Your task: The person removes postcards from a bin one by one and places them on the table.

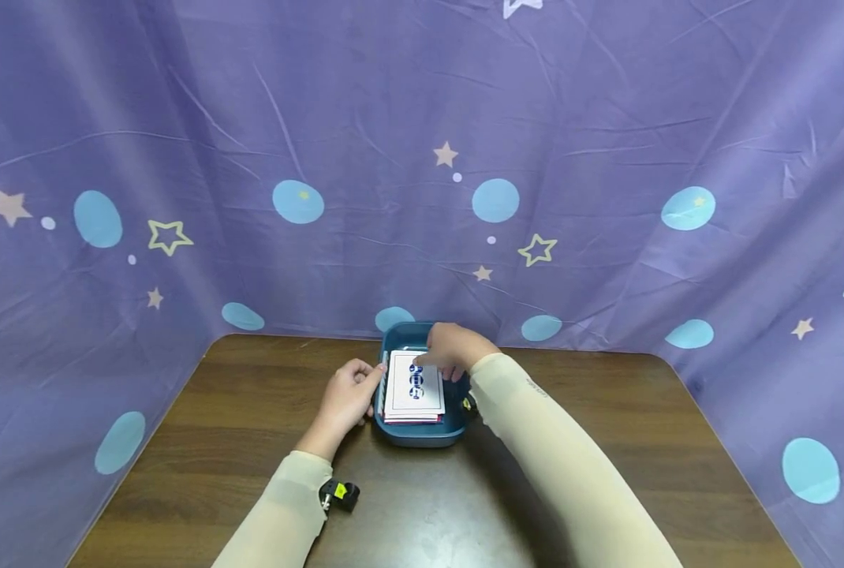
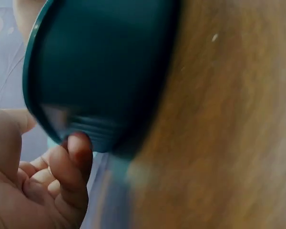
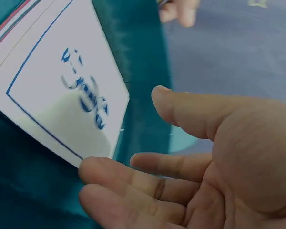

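Note:
A teal plastic bin (image 1: 423, 442) stands at the back middle of the table. In it lies a stack of cards (image 1: 415, 386); the top one is white with a blue border and a blue printed design. My left hand (image 1: 346, 398) holds the bin's left rim, and the left wrist view shows a fingertip on the bin's outer wall (image 2: 105, 62). Inside the bin, my right hand (image 1: 457, 349) reaches over the stack's right side. In the right wrist view its fingers (image 3: 100, 171) are loosely extended at the card's edge, with the thumb apart from the card.
The brown wooden table (image 1: 252, 394) extends to both sides of the bin. A purple curtain (image 1: 393, 158) with stars and blue spots hangs right behind the table's back edge. A black wrist camera (image 1: 340, 494) sits below my left wrist.

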Motion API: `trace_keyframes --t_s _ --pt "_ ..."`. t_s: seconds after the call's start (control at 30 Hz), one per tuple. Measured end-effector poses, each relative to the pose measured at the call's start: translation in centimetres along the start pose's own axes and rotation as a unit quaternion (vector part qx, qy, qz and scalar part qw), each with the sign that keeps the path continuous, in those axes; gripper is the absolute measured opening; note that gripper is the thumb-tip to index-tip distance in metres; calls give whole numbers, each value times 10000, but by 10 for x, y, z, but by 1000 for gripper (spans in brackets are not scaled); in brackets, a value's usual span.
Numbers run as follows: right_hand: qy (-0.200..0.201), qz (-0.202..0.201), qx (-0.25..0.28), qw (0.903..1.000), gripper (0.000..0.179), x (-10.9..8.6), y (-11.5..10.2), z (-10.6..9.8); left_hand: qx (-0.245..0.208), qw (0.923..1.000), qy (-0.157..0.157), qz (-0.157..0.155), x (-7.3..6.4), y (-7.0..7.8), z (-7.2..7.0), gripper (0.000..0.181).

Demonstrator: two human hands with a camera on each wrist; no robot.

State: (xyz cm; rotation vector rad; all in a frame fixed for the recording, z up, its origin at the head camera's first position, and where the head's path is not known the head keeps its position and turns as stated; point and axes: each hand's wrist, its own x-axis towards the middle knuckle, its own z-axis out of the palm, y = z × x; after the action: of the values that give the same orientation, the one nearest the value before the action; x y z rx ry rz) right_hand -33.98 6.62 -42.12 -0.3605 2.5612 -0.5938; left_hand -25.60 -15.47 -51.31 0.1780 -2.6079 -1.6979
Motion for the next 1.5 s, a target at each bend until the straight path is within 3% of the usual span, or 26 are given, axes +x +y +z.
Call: trace_keyframes --t_s 0.2,0.33,0.47,0.67,0.8,1.03,1.13,1.3,1.5 --pt "-36 634 -562 9964 34 18 -6 17 -980 9939 -353 -361 -6 -13 9 44" --pt "95 934 -1010 9904 45 28 -9 26 -1569 9847 -667 -366 -8 -20 10 46" --pt "155 1049 -1232 9867 58 35 -12 31 -1795 9801 -822 -221 -9 -26 8 43" --pt "260 848 -1267 9880 56 35 -11 30 -1891 9779 -877 -164 -6 -31 5 40" --pt "573 595 -874 9927 52 21 -10 18 -1847 9788 -883 -17 0 -31 6 40" --pt "785 -9 509 9956 85 2 -1 -4 -1905 9779 -860 99 8 -28 3 41" --pt "890 -282 1042 9902 78 -5 9 -3 -1922 9773 -896 45 7 -29 2 41" --pt "1279 -585 1415 9799 50 -18 32 2 -2003 9749 -968 -64 6 -33 3 40" --pt "1738 -574 2029 9619 36 -34 66 3 -2113 9712 -1098 -112 3 -37 6 40"
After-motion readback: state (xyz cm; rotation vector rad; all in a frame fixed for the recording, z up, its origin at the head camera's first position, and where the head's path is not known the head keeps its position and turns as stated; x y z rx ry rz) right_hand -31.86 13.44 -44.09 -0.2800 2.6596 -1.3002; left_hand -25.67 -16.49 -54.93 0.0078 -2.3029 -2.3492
